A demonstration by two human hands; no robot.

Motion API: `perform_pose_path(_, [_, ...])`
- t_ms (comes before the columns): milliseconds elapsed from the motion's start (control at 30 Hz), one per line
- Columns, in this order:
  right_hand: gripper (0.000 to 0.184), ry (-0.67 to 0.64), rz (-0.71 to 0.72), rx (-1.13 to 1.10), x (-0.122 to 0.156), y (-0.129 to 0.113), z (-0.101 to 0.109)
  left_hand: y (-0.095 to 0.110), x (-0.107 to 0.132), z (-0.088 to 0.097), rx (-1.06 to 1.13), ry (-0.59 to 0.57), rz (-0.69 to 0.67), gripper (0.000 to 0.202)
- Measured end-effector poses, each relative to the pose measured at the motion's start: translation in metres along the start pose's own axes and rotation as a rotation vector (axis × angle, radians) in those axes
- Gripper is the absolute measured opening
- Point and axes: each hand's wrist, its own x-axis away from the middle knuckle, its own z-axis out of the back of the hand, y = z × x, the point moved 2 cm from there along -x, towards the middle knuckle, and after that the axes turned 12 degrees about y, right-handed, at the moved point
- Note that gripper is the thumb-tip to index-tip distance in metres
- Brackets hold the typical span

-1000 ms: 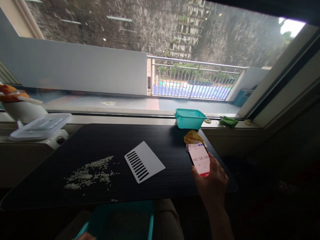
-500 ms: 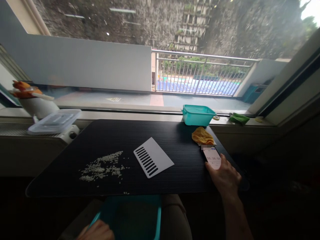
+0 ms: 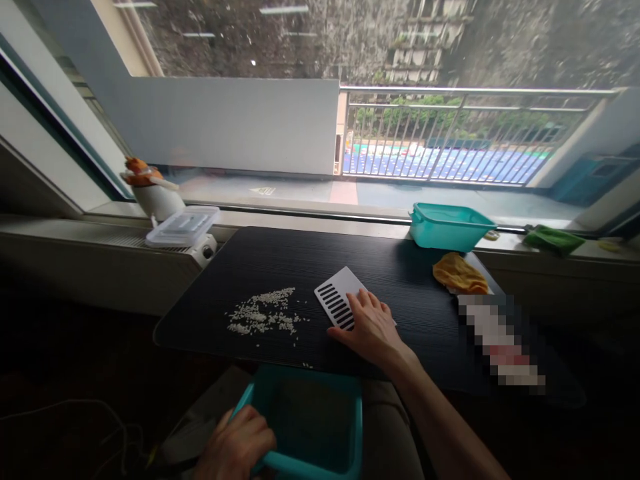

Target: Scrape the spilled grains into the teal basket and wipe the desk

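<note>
My left hand (image 3: 239, 445) is closed around the near left rim of a teal plastic bin (image 3: 359, 427), which sits low in front of the table edge, between my legs. Over a white slotted plastic scraper (image 3: 332, 293) lies my right hand (image 3: 373, 327), fingers stretched and spread, thumb near its lower slotted edge. The hand covers much of the scraper's plain part, and whether it presses on it I cannot tell. Left of the scraper, white rice-like grains (image 3: 257, 319) are scattered over the dark tabletop (image 3: 220, 280), a few at its front edge.
At the table's back right stands a second teal container (image 3: 445, 230), with a yellow cloth (image 3: 460, 273) before it. A blurred-out patch (image 3: 500, 343) covers the right side. A clear lid (image 3: 183, 227) rests at the back left by the sill; a green cloth (image 3: 554, 240) lies on the right sill.
My right hand has left the phone and moved left onto the white scraper. My left hand still holds the bin. The whole view has shifted toward the left.
</note>
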Motion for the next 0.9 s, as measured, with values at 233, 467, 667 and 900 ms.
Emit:
perform_pose_path(233, [0.057,-0.191,0.038,0.049,-0.022,-0.019,0.006,-0.011,0.010,-0.002,0.013,-0.009,0.005,0.024])
perform_pose_path(467, [0.062,-0.336,0.064,0.125,-0.033,-0.029,0.011,-0.004,0.004,0.003,0.011,-0.022,0.010,0.019])
perform_pose_path(667, [0.086,-0.419,0.127,0.138,-0.031,-0.026,0.018,0.009,-0.003,0.014,0.013,-0.039,0.000,0.015])
perform_pose_path(900, [0.079,-0.393,0.158,0.197,-0.009,-0.036,0.017,0.014,0.000,0.017,0.005,-0.044,-0.004,0.017])
